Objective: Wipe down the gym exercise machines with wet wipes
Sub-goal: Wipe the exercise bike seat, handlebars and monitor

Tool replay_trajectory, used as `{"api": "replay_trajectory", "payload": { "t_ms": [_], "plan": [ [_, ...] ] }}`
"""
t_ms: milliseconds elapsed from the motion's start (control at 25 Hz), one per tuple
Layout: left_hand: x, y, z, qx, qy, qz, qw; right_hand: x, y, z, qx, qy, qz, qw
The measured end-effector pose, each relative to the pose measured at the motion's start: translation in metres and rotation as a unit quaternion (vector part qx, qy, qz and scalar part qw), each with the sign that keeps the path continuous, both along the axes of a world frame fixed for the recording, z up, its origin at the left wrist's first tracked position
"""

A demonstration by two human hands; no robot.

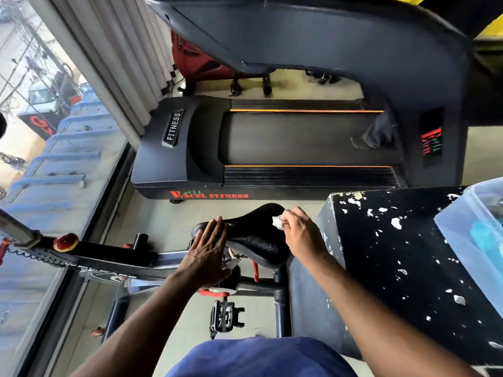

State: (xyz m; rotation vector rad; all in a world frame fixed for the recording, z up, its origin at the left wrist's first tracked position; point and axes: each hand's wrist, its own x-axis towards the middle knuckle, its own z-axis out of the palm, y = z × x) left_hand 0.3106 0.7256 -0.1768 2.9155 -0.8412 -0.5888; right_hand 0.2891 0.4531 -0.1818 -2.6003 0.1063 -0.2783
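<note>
one flat left hand [208, 250] steadies saddle [258, 240]; right hand [298, 232] pinches wipe [277, 222].

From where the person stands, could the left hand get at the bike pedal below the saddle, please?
Probably yes: the left hand rests flat on the saddle holding nothing, and the pedal lies below it with open space between.

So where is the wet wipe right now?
In the head view, right of centre: the right hand pinches the wet wipe against the bike saddle.

A crumpled white wipe [277, 222] lies on the black bike saddle [253, 238].
</note>
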Motion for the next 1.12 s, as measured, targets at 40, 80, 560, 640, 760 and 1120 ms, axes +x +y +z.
{"api": "replay_trajectory", "payload": {
  "t_ms": [40,80,560,640,760,1120],
  "plan": [
    [-0.001,-0.002,0.0,0.004,0.001,0.006,1.0,-0.008,0.0,-0.002,0.0,0.002,0.01,1.0],
    [-0.002,-0.004,0.001,0.012,0.003,0.012,1.0,-0.013,-0.002,-0.005,0.003,0.003,0.018,1.0],
    [-0.013,-0.019,0.006,0.02,0.025,0.064,0.997,0.077,-0.016,0.006,-0.003,0.058,0.172,0.983],
    [-0.014,-0.022,0.006,0.031,0.027,0.06,0.997,0.06,-0.022,-0.007,0.041,-0.005,0.125,0.991],
    [-0.014,-0.024,0.001,0.028,0.028,0.067,0.997,0.024,-0.023,-0.017,0.06,-0.041,0.075,0.995],
    [-0.01,-0.018,0.0,0.009,0.03,0.044,0.999,0.052,-0.014,-0.006,-0.011,-0.026,0.095,0.995]
  ]
}}
